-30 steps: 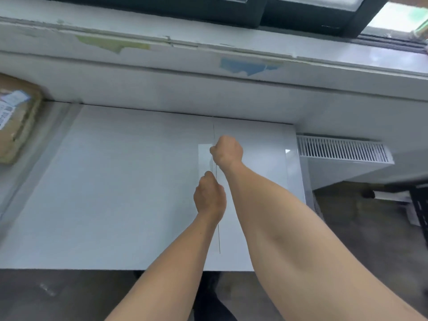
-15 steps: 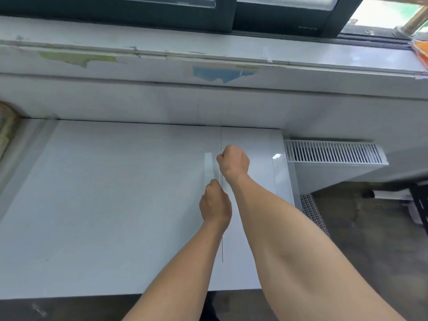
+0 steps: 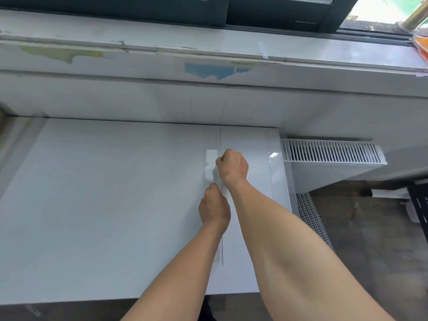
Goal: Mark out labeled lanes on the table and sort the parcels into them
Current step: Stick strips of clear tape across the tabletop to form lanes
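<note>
Head view looks down on a white table (image 3: 104, 205) pushed against the wall under a window ledge (image 3: 162, 49), and the job looks to be at its marking stage. One thin dark line (image 3: 220, 140) runs from the back edge toward the front, over on the right part of the top, splitting off a narrow lane beside the right edge. Both hands sit at that line. The right hand (image 3: 232, 167) is farther back, knuckles up and fingers curled under, right against the line. The left hand (image 3: 214, 207) is just nearer, also curled, its fingertips toward a glossy clear strip (image 3: 211, 158) lying along the line's left side. I take that strip for a ruler or tape laid as a guide, though I cannot tell which. The left hand seems placed to keep it from sliding while the right works along it. What either hand pinches is hidden beneath the knuckles, so I cannot tell. No parcel shows plainly, so sorting looks a long way off. A radiator grille (image 3: 331, 150) stands just past the table's right end.
</note>
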